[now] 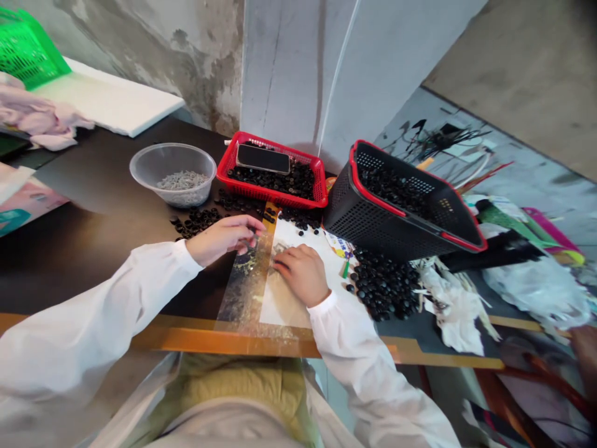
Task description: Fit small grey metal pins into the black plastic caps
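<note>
My left hand (227,239) hovers over the clear sheet (242,292) at the table's front, fingers curled and thumb close to them; anything between them is too small to make out. My right hand (304,274) rests on the white paper (289,233), fingers bent together and pointing left. Small greyish bits show by its fingertips, but what they pinch is hidden. Small black round caps (198,221) lie loose just beyond my left hand. A bigger heap of black caps (387,283) spreads to the right of my right hand.
A clear plastic bowl (140,165) holds small grey pieces. Behind stands a red basket (275,194) of black parts with a phone (263,158) on top. A tall black basket (368,214) with red rim stands right, near white scraps (459,311). A white board (121,102) lies back left.
</note>
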Available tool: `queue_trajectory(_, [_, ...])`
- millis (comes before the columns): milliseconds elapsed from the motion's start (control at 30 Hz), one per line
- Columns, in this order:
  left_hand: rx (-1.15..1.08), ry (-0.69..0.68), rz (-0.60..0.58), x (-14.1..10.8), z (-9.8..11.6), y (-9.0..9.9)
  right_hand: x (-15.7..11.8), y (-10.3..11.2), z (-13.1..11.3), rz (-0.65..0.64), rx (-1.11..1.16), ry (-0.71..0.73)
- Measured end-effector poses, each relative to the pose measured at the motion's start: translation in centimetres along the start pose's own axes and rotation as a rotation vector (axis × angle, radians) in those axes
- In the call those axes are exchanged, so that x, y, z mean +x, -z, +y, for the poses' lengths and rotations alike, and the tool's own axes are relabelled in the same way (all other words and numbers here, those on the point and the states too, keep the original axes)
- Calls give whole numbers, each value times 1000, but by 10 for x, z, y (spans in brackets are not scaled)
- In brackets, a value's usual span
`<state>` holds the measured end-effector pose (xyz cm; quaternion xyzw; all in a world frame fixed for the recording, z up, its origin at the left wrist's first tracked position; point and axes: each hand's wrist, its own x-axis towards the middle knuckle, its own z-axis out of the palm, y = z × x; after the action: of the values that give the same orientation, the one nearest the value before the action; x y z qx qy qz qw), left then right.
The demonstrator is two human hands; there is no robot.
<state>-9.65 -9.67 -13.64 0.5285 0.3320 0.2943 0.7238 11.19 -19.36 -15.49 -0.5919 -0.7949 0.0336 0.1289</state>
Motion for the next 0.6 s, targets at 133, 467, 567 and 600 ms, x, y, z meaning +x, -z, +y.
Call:
queue_trajectory(133, [25,6,-11,9,-19,-1,2,0,-1,-30,-13,-27])
queue_trajectory(467, [454,-159,-57,-2,-34,-4,7,14,-3,7,200,-112])
queue_trajectory(567, [562,-217,-48,0,-37,-5,10,19,-3,136,501,-206])
queue_trajectory(600, [560,-211,-54,0,-37,-5,12,19,-3,163,610,-236])
